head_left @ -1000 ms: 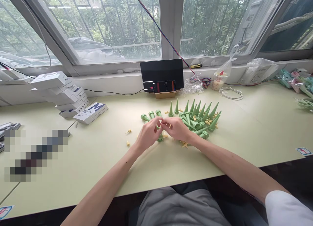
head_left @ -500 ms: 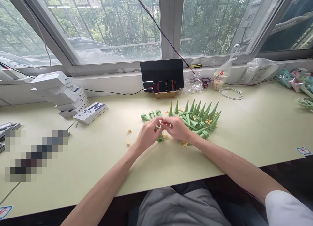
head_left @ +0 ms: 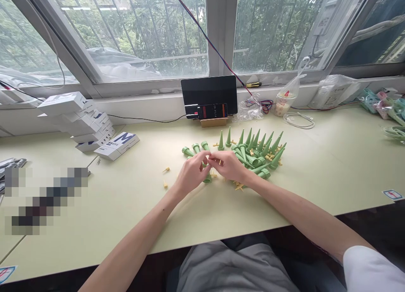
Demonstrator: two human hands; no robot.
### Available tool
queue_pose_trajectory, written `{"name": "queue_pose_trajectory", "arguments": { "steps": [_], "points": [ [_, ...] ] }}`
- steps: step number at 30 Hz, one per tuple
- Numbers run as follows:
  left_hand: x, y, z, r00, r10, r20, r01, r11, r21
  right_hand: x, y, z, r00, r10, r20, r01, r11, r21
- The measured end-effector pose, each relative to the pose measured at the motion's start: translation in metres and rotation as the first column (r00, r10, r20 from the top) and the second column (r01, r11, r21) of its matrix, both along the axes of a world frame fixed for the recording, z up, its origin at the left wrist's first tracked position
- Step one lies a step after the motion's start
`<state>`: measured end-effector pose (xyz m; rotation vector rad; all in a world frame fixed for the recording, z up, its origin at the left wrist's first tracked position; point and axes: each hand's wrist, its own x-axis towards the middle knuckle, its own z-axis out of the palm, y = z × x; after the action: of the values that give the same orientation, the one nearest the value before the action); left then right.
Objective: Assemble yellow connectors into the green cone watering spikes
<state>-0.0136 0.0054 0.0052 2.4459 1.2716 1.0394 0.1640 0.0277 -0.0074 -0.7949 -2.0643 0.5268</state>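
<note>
My left hand and my right hand meet fingertip to fingertip over the middle of the table, both closed in a pinch. Whatever they hold between them is too small and too covered to make out. Several green plastic cones with ribbed caps lie just beyond and under my left hand. To the right spreads a larger cluster of green cones, some standing point up, others lying down. Small yellow plastic pieces are scattered among them. Left of my left hand lie two loose yellow pieces.
A phone showing a timer leans on a black panel at the back. White boxes are stacked at left, one lying apart. A bagged cup and a coiled white cable sit back right.
The timer on the phone has advanced. Both hands stay pinched together in the same place, and the cones and yellow pieces have not visibly moved.
</note>
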Motion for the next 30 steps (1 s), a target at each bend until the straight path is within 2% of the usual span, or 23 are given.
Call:
{"name": "queue_pose_trajectory", "arguments": {
  "steps": [30],
  "points": [
    [0.0013,-0.0017,0.0018,0.999,-0.029,-0.042,0.027,0.998,-0.048,0.0002,0.0001,0.0003,0.998,-0.008,0.065,0.007,1.000,0.010]
  ]
}}
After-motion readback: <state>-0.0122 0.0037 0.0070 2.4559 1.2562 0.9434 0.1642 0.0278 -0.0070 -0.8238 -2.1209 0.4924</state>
